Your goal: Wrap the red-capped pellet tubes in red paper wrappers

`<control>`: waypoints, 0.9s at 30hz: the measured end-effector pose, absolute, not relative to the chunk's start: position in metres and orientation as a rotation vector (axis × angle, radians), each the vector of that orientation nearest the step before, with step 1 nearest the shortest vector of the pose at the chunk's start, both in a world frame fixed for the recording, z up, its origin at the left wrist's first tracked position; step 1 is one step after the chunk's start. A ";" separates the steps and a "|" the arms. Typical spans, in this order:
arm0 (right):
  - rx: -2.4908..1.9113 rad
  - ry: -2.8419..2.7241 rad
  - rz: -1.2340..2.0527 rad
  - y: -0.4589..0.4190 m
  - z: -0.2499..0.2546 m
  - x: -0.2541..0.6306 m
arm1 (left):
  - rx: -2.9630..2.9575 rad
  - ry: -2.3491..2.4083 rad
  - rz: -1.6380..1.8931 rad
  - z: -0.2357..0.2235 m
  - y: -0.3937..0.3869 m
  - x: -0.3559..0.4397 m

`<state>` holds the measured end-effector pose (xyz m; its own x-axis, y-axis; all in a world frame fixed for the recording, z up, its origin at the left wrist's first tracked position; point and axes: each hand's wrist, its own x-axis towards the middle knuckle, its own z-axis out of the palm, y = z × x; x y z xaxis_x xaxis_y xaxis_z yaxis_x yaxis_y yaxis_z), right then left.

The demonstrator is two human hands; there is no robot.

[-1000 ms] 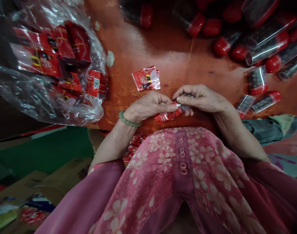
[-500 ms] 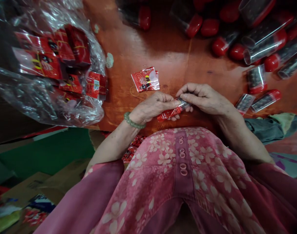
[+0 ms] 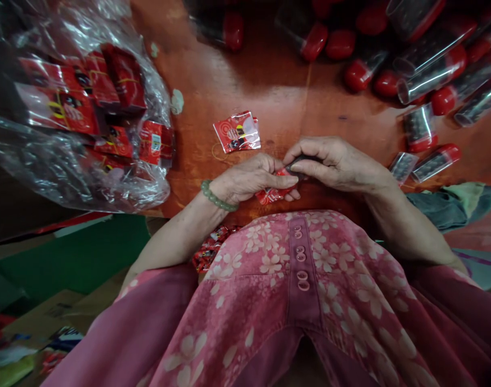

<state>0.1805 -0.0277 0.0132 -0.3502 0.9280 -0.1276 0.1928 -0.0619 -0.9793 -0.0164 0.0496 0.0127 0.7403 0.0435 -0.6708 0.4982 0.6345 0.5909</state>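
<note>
My left hand (image 3: 257, 176), with a green bead bracelet (image 3: 218, 198) on its wrist, is closed around a small red printed packet (image 3: 269, 195). My right hand (image 3: 334, 163) pinches a dark piece (image 3: 298, 161) at the packet's upper right end. Fingers partly cover this dark piece, so its kind and whether it sits inside the packet cannot be made out. Just beyond my left hand, a few flat red printed packets (image 3: 237, 132) lie overlapping on the table, a thin yellow rubber band (image 3: 219, 152) beside them.
A clear plastic bag (image 3: 149, 185) at the left holds bundled red packets (image 3: 120, 80). Several clear tubes with red caps (image 3: 437, 156) lie at the right and far right of the brown table (image 3: 205, 70). A dark green cloth (image 3: 439, 208) rests near my right forearm.
The clear, shiny end between my hands no longer shows; a dark piece is seen there now. My hands have shifted slightly left, and the whole view has moved a little.
</note>
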 end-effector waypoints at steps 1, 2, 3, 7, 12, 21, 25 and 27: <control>-1.223 -1.623 1.445 -0.027 0.014 0.181 | 0.844 0.716 -0.276 0.012 0.048 -0.015; -1.228 -1.652 1.439 -0.026 0.014 0.181 | 0.829 0.724 -0.270 0.012 0.046 -0.014; -1.239 -1.661 1.446 -0.025 0.014 0.181 | 0.814 0.730 -0.263 0.012 0.045 -0.012; -1.357 -1.569 1.500 -0.026 0.013 0.182 | 0.751 0.724 -0.238 0.011 0.044 -0.009; -1.352 -1.524 1.612 -0.026 0.017 0.185 | 0.788 0.614 -0.281 0.009 0.052 -0.013; -1.445 -1.610 1.417 -0.029 0.013 0.177 | 0.757 0.671 -0.262 0.009 0.043 -0.011; -1.480 -1.640 1.397 -0.031 0.013 0.173 | 0.695 0.642 -0.205 0.004 0.038 -0.008; -1.483 -1.627 1.417 -0.030 0.014 0.173 | 0.686 0.645 -0.194 0.004 0.038 -0.008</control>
<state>0.1732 -0.0300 0.0144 -0.2670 0.9275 -0.2616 0.3864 -0.1456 -0.9108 -0.0085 0.0381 0.0037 0.7902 0.0397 -0.6116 0.3699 0.7647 0.5276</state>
